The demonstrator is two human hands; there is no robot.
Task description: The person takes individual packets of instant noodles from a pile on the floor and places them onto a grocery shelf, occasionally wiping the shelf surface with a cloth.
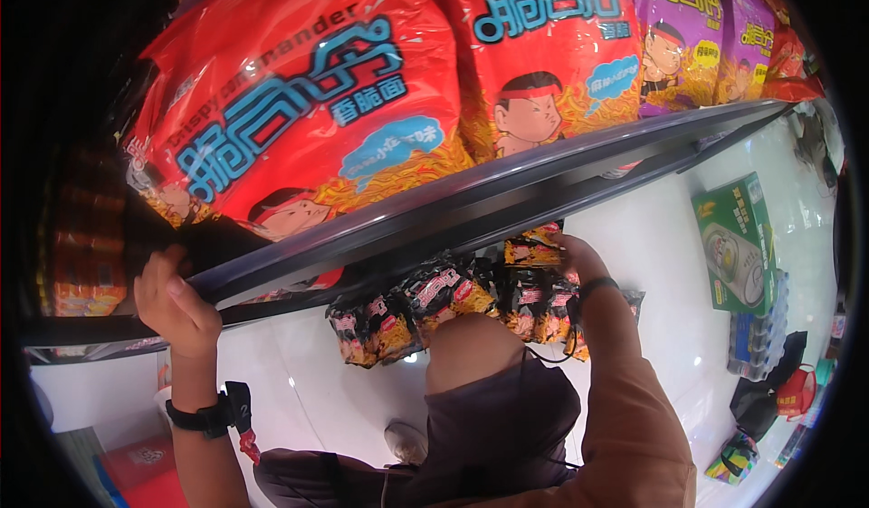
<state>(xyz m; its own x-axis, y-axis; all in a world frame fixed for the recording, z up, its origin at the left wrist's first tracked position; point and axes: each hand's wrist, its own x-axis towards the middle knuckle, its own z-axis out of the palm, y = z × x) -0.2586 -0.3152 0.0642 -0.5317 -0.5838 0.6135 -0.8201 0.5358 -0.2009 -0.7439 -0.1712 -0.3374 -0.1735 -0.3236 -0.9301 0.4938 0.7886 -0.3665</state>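
My left hand (178,302) is at the left end of the black shelf edge (380,227), its fingers curled round it. My right hand (581,259) is lower, just under the shelf, with its fingers closed at the side of a black-and-orange snack bag (532,251). More black snack bags (444,291) are bunched below the shelf, above my knee. Large red snack bags (308,101) stand on the shelf above my hands. Part of the right hand's grip is hidden behind the bag and the shelf lip.
Purple snack bags (683,33) stand farther right on the shelf. On the pale tiled floor at right are a green drinks carton (735,241), wrapped cans (759,332) and a dark bag (768,390). A red box (140,472) is at lower left. Orange packs (86,237) fill the left side.
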